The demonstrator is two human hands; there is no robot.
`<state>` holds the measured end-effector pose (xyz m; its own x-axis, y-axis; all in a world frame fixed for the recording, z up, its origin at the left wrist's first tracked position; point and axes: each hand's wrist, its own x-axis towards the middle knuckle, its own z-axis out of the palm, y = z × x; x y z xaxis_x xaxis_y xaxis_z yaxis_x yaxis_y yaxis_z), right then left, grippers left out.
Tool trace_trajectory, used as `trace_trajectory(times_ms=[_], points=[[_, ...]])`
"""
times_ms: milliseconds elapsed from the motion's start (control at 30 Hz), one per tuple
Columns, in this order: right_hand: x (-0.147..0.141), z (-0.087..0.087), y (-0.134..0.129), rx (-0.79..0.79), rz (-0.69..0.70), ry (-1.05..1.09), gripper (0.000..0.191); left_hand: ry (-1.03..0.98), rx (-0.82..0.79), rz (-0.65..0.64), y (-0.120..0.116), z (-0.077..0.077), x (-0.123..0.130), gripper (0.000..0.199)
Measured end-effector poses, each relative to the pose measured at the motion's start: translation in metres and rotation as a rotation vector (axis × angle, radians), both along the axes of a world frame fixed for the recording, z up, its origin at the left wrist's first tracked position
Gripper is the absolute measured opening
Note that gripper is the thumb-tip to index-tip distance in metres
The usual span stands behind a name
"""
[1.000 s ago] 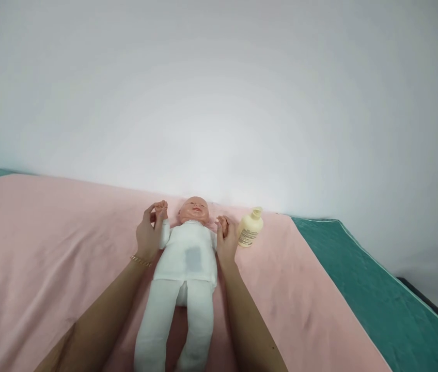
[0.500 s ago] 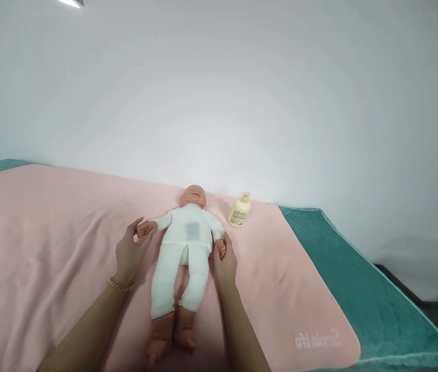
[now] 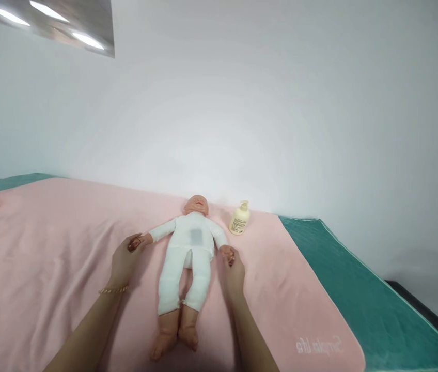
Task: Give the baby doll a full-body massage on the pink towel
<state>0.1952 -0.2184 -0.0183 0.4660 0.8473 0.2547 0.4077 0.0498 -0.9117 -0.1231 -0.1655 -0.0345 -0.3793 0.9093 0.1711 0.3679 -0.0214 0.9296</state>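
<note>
A baby doll (image 3: 191,237) in a white cloth body lies on its back on a pink blanket (image 3: 277,268), head toward the wall and bare feet toward me. My left hand (image 3: 125,258) is closed around the doll's hand at the left, thumb and fingers gripping it. At the right, my right hand (image 3: 234,268) holds the doll's other hand between thumb and fingers. Both doll arms are stretched out to the sides. A grey square patch shows on its chest.
A pale yellow pump bottle (image 3: 239,218) stands upright on the blanket, right of the doll's head. Under the pink blanket lies a green cover (image 3: 343,274), showing at both sides. A white wall (image 3: 242,103) rises directly behind.
Both my hands have moved apart, drawing the doll's arms further out to the sides. The camera view has tilted up slightly, so more ceiling lights show.
</note>
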Motion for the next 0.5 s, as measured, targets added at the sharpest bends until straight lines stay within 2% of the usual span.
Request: trace_trajectory(times_ms=[67,200,367,500], points=[[0.014,0.007,0.015,0.028,-0.030,0.114,0.036,-0.046,0.015,0.058,0.015,0.000,-0.010,0.051],[0.040,0.015,0.045,0.090,-0.059,0.180,0.044,-0.119,0.033,0.103,0.042,0.006,-0.025,0.041],[0.055,0.006,0.065,0.170,-0.146,0.196,0.042,-0.204,-0.005,0.066,0.060,0.015,-0.030,0.044],[0.059,-0.001,0.069,0.194,-0.172,0.190,0.040,-0.354,0.038,0.014,0.067,0.011,-0.030,0.041]])
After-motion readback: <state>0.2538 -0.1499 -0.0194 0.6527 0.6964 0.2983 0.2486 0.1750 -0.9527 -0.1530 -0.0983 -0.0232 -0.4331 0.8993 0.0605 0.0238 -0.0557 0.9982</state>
